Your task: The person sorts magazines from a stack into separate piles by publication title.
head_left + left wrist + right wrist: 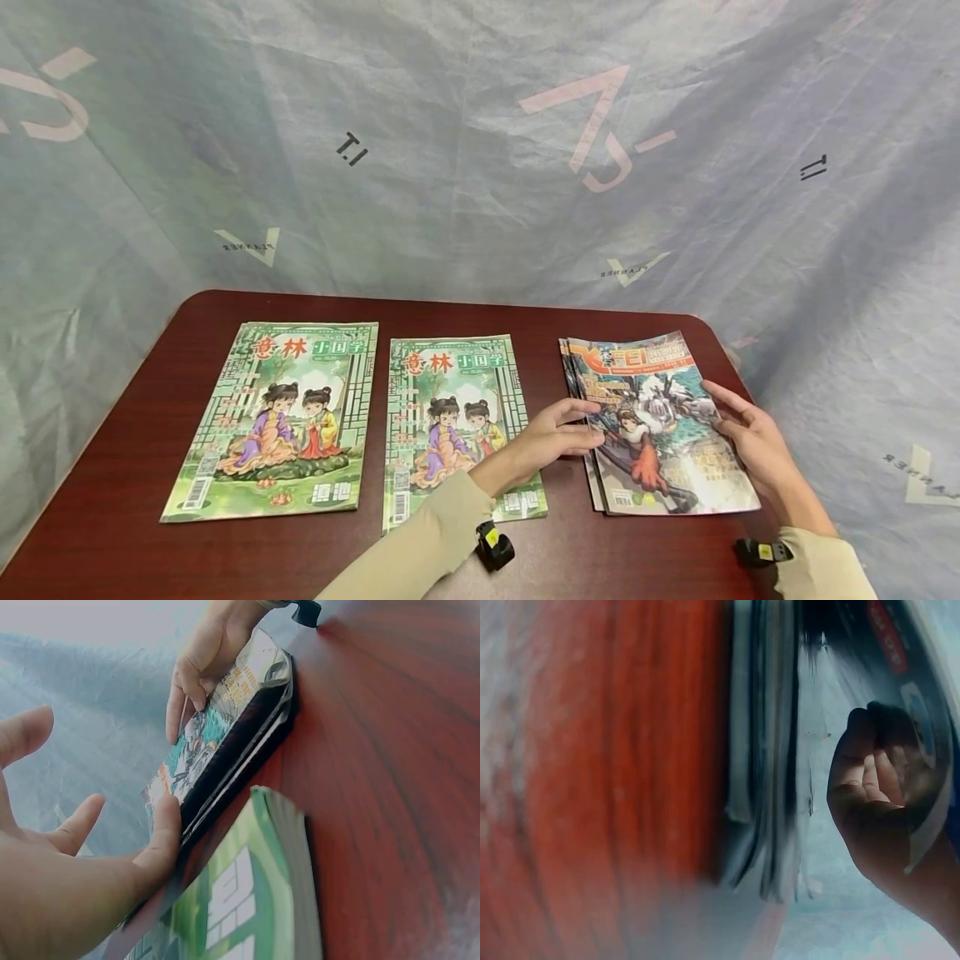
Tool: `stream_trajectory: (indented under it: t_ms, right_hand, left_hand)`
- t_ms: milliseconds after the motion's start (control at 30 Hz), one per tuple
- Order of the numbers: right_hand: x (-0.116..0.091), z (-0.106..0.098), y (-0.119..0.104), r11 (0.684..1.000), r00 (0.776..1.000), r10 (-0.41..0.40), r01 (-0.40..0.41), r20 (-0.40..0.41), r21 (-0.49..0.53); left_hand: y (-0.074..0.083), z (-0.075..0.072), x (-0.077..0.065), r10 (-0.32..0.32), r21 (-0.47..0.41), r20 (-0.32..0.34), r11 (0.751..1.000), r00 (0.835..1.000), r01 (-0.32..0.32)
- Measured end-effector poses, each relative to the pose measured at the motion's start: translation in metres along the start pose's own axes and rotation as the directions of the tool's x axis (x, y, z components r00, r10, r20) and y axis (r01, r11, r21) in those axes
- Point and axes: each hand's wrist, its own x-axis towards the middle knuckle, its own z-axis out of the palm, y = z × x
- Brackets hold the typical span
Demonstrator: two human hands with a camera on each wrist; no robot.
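Observation:
My left hand [555,433] reaches over the middle pile with its fingers against the left side of a stack of comic magazines [660,442]. In the left wrist view its fingers [161,836] are spread, one laid along the stack's side. My right hand [757,442] touches the opposite side, thumb near the cover's edge, fingers mostly straight. The top cover shows a figure in red and a white creature; dark edges of lower copies [572,375] stick out at the left. The right wrist view shows the layered page edges [769,765] close up, with a shadowed hand beyond.
Two piles of green magazines lie to the left, one at the far left [277,425] and one in the middle [442,417], partly under my left forearm. All rest on a dark red table [300,558]. Grey printed fabric [450,167] hangs behind and beside it.

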Motion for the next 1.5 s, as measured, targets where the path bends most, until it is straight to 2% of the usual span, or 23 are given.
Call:
stream_trajectory:
  t_ms: [100,367,767,933,1100,1300,1500]
  right_hand:
    - [-0.001,0.001,0.001,1.000,1.000,-0.002,0.002,0.006,0.010]
    - [-0.005,0.002,0.007,0.994,0.998,-0.042,0.045,0.037,-0.101]
    - [-0.007,0.004,0.006,0.985,0.997,-0.073,0.073,0.006,-0.157]
    - [-0.009,0.008,-0.001,0.971,0.994,-0.109,0.102,-0.021,-0.214]
    - [-0.011,0.021,-0.019,0.961,0.991,-0.129,0.118,-0.029,-0.252]
    - [-0.015,0.047,-0.040,0.937,0.987,-0.156,0.139,-0.028,-0.321]
    - [-0.017,0.072,-0.057,0.943,0.980,-0.197,0.186,-0.010,-0.277]
  left_hand:
    - [0.000,-0.001,-0.002,-0.002,0.012,0.001,1.000,1.000,0.002]
    - [-0.002,-0.002,-0.004,-0.009,0.017,0.000,1.000,1.000,0.009]
    - [-0.002,-0.008,-0.008,0.000,-0.011,0.023,1.000,1.000,0.000]
    - [0.002,-0.009,-0.008,0.008,0.013,0.010,1.000,1.000,-0.008]
    - [0.008,-0.011,-0.012,0.021,0.051,0.009,0.998,1.000,-0.022]
    - [0.017,-0.019,-0.022,0.060,0.136,0.031,0.989,0.998,-0.063]
    - [0.025,-0.032,-0.034,0.097,0.236,0.036,0.966,0.995,-0.102]
